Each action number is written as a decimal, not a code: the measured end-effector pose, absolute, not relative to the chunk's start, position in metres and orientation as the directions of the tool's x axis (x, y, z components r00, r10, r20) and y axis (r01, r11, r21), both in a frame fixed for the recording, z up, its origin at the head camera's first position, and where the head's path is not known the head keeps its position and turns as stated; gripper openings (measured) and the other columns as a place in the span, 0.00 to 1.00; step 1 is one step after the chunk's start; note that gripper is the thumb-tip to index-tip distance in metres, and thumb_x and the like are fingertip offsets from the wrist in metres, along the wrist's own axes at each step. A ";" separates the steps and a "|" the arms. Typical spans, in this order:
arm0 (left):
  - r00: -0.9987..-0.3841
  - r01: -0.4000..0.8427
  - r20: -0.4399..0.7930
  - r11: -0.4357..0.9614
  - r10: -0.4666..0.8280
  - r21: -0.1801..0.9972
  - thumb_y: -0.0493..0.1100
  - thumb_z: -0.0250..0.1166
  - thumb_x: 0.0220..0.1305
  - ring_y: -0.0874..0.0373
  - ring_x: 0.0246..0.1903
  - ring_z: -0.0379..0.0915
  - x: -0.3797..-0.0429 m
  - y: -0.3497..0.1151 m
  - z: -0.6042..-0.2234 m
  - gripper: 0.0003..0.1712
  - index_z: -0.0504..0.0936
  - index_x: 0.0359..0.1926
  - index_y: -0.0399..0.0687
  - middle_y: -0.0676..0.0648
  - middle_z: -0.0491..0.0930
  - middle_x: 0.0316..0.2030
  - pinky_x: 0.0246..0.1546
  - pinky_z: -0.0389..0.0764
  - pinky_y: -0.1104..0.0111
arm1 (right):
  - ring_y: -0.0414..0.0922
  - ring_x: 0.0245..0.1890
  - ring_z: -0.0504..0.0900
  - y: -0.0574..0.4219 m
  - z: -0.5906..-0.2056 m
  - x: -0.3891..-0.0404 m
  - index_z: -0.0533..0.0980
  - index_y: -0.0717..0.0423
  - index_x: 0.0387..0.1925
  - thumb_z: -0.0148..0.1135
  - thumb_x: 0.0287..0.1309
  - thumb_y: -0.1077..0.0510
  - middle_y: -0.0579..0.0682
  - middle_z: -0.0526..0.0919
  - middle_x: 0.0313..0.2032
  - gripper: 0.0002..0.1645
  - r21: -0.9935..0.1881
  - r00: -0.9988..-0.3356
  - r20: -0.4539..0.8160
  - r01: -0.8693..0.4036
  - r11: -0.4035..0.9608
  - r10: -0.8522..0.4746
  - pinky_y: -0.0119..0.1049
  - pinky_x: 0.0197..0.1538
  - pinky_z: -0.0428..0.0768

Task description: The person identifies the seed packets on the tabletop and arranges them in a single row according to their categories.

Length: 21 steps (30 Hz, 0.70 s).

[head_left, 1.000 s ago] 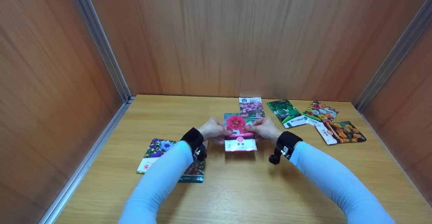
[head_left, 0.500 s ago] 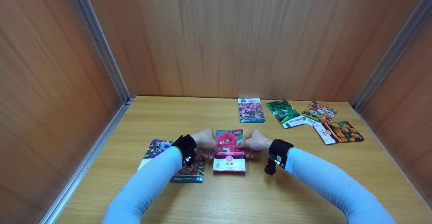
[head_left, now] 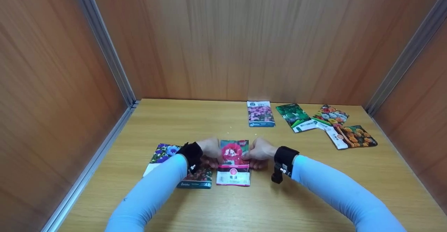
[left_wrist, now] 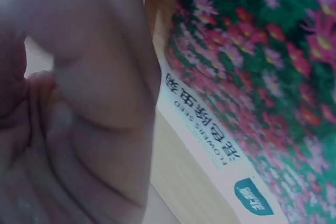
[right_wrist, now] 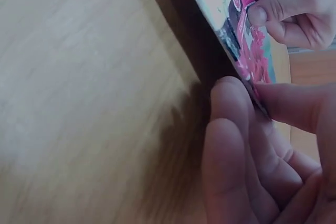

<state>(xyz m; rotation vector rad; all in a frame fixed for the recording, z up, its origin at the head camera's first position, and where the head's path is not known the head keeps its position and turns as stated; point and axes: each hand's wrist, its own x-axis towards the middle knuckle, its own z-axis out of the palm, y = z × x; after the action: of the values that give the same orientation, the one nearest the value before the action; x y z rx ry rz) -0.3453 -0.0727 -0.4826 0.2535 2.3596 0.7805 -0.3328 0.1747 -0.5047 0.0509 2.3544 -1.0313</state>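
A seed packet with a large pink bloom and a white lower band lies between both hands, low over the table. My left hand pinches its left edge. The right hand pinches the opposite edge; in the right wrist view its thumb is on the printed face and its fingers are curled beneath. Partly hidden under my left wrist is a flower seed packet with a teal band, whose red and pink daisies fill much of the left wrist view. A blue-purple flower packet adjoins it on the left.
Toward the back stands out a purple flower packet. Right of it lie a green packet, a mixed-colour flower packet and an orange flower packet, close together. Wooden panels enclose the table at back and sides.
Both hands have brought the pink flower packet nearer and slightly left, down close to the table beside the teal-banded packet. The purple flower packet behind is now fully uncovered.
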 end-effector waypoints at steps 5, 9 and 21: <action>-0.767 -0.034 -0.530 0.802 0.362 0.596 0.33 0.77 0.68 0.65 0.12 0.75 -0.342 -0.075 -0.489 0.10 0.92 0.28 0.39 0.50 0.84 0.16 0.15 0.76 0.77 | 0.39 0.18 0.86 0.171 -0.507 -0.329 0.85 0.51 0.24 0.78 0.72 0.49 0.47 0.89 0.20 0.20 -0.659 -0.843 -0.501 0.223 0.718 -0.197 0.28 0.23 0.84; -0.765 -0.047 -0.540 0.806 0.351 0.590 0.31 0.77 0.66 0.65 0.11 0.73 -0.339 -0.076 -0.489 0.12 0.90 0.25 0.41 0.50 0.83 0.15 0.15 0.75 0.77 | 0.39 0.17 0.85 0.169 -0.507 -0.327 0.86 0.51 0.23 0.79 0.71 0.49 0.48 0.89 0.19 0.20 -0.656 -0.843 -0.497 0.209 0.725 -0.207 0.28 0.22 0.83; -0.785 0.034 -0.517 0.858 0.340 0.512 0.34 0.79 0.66 0.68 0.11 0.69 -0.327 -0.074 -0.478 0.15 0.87 0.22 0.43 0.53 0.79 0.13 0.16 0.72 0.78 | 0.38 0.16 0.83 0.168 -0.508 -0.322 0.84 0.50 0.19 0.79 0.71 0.47 0.46 0.86 0.17 0.25 -0.641 -0.833 -0.496 0.159 0.751 -0.247 0.27 0.22 0.80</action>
<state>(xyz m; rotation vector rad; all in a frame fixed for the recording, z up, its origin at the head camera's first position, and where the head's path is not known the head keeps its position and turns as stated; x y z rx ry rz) -0.3266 -0.0739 -0.4777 0.2711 2.4082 0.6487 -0.3224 0.1678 -0.5083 -0.0665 2.3768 -0.9398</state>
